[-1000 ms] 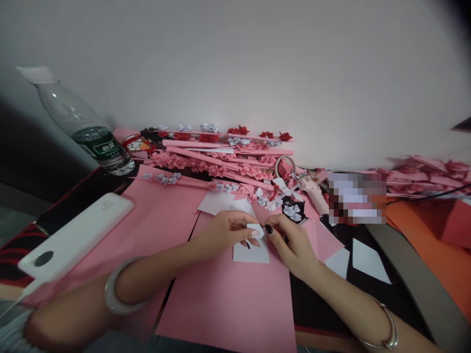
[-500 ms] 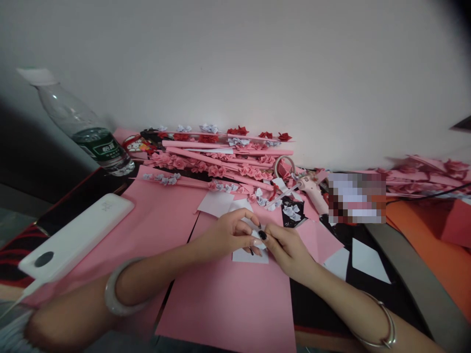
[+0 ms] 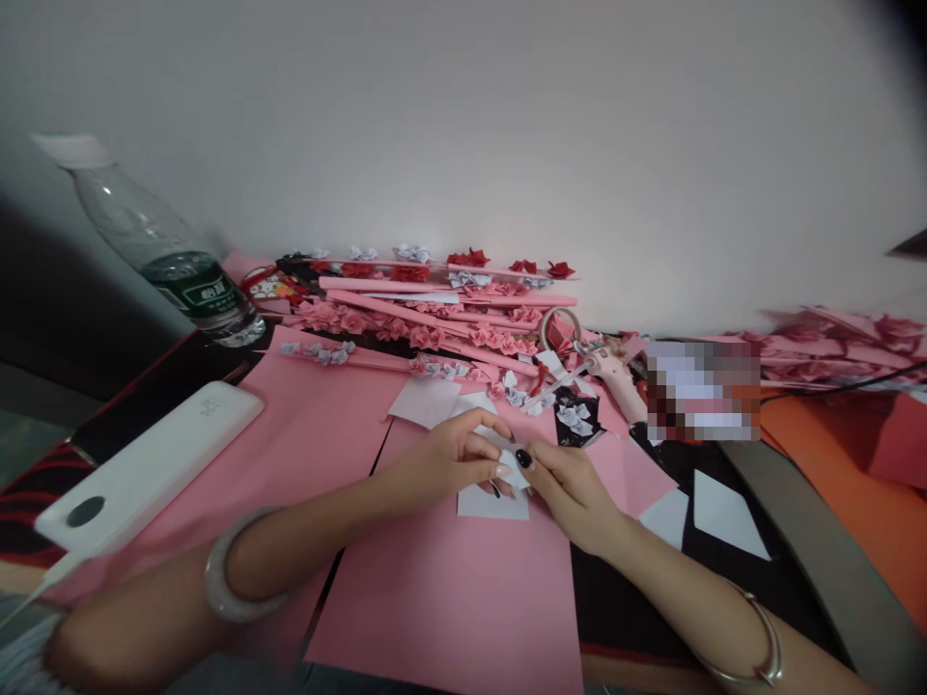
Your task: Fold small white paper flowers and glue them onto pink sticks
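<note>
Between my two hands is a small folded piece of white paper [image 3: 513, 469], partly covered by the fingers. My left hand [image 3: 463, 456] pinches it from the left, thumb in front. From the right, my right hand [image 3: 569, 483] grips its other side, with the black-nailed thumb pressed on the paper. Just beneath the hands, white paper squares [image 3: 492, 504] lie on a large pink sheet [image 3: 449, 598]. Fine folds in the held paper are too small to make out.
Pink paper sticks with small paper flowers [image 3: 406, 328] pile along the wall. A glue gun [image 3: 615, 381] and a tape roll [image 3: 560, 330] lie behind my right hand. A white power bank [image 3: 152, 473] and a water bottle [image 3: 188, 270] are at left. Orange paper [image 3: 840, 463] is at right.
My right thumb and fingers have shifted slightly, and more of the white paper shows between the hands. Both arms stay nearly in place.
</note>
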Action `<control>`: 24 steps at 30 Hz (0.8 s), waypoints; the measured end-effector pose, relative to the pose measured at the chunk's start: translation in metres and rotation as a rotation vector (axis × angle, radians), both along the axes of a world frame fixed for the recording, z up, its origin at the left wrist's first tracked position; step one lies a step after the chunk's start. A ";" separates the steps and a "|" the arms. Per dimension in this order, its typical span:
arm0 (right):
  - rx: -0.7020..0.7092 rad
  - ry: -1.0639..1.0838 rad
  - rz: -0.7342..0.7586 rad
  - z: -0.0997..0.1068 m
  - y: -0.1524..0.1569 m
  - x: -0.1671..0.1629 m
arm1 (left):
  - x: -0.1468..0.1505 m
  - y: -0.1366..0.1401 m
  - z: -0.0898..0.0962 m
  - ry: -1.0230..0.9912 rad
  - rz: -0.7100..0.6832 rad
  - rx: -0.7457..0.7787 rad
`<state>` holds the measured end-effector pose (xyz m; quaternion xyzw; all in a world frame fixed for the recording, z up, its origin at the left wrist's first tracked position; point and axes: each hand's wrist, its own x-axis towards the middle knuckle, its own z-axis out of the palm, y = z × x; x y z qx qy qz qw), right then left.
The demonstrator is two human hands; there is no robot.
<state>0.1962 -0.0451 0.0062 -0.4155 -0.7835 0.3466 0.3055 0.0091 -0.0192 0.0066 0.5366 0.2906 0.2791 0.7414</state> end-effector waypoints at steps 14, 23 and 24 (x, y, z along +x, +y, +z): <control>0.050 -0.153 0.009 0.002 0.001 -0.001 | -0.004 0.003 -0.006 0.212 0.241 0.364; 0.113 -0.174 0.011 0.000 -0.001 -0.002 | -0.003 -0.002 0.003 0.359 0.238 0.499; 0.118 -0.174 0.009 0.000 -0.001 -0.002 | -0.003 -0.002 0.003 0.360 0.235 0.510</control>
